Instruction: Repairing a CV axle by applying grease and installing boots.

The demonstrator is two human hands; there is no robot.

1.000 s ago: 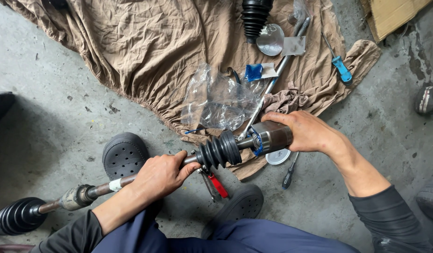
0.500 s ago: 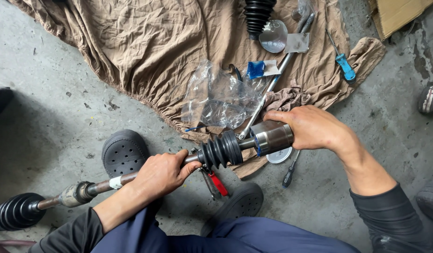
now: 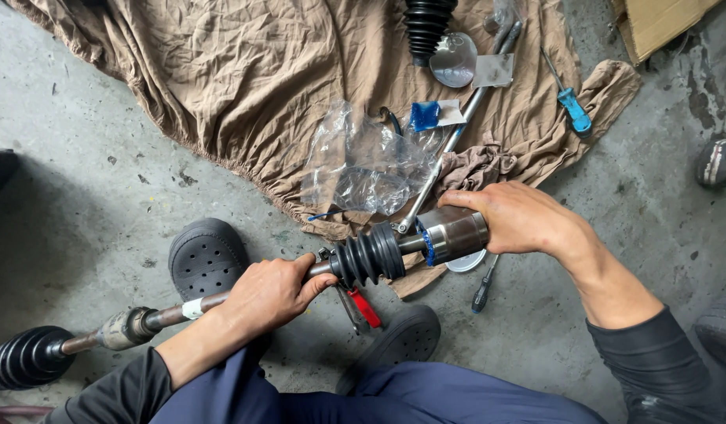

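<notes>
The axle shaft (image 3: 174, 312) is dull, rusty metal, and its joint housing (image 3: 455, 234) is smoother steel with a soft sheen. The boot (image 3: 369, 255) is ribbed black rubber — matt. The sheet (image 3: 245, 78) is crumpled tan cloth. The bag (image 3: 363, 161) is thin clear plastic, glossy and creased. The floor (image 3: 80, 188) is rough grey concrete — stained and pitted. The screwdriver (image 3: 571, 106) has a shiny blue plastic handle.

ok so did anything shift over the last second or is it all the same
Hardly anything. The right hand stays wrapped on the metal joint cup, which has tipped slightly upward. The left hand keeps its grip on the shaft beside the rubber boot. Cloth and tools unchanged.
</notes>
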